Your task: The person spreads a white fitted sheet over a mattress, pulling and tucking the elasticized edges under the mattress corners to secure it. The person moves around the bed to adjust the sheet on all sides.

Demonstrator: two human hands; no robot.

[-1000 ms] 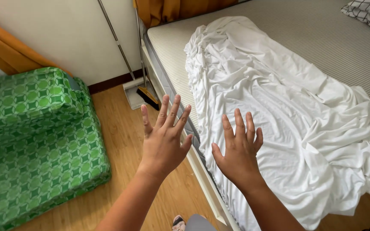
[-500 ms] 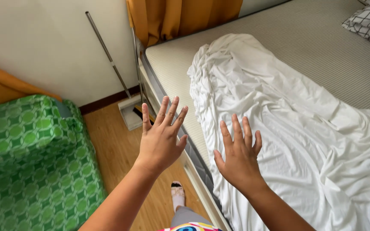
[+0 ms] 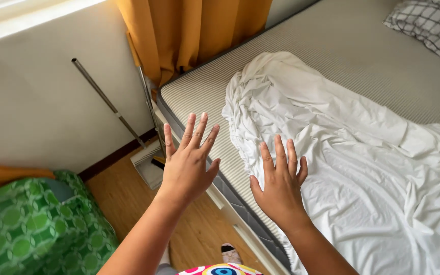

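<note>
While both hands are hovering palm-down with nothing in them, the left hand is spreading its fingers wide over the mattress edge and the strip of wooden floor below it, and the right hand is doing the same just above the near border of the crumpled white sheet. Neither hand is touching cloth; the right one is hanging closest to it, the left one is sitting apart from it, beyond the sheet's bunched left fold.

Judging from how the sheet is lying, heaped along the near side of the bed and spilling over the edge toward the lower right, a good grip would be calling for both hands to be coming down onto one single hem rather than into the loose folds, with the fingers closing on one layer only, so the cloth is lifting flat instead of twisting. The left hand would be needing to shift rightward to reach it.

Farther off, the bare striped mattress is lying uncovered, a checked pillow is resting at its far corner, and an orange curtain is hanging by the wall.
</note>
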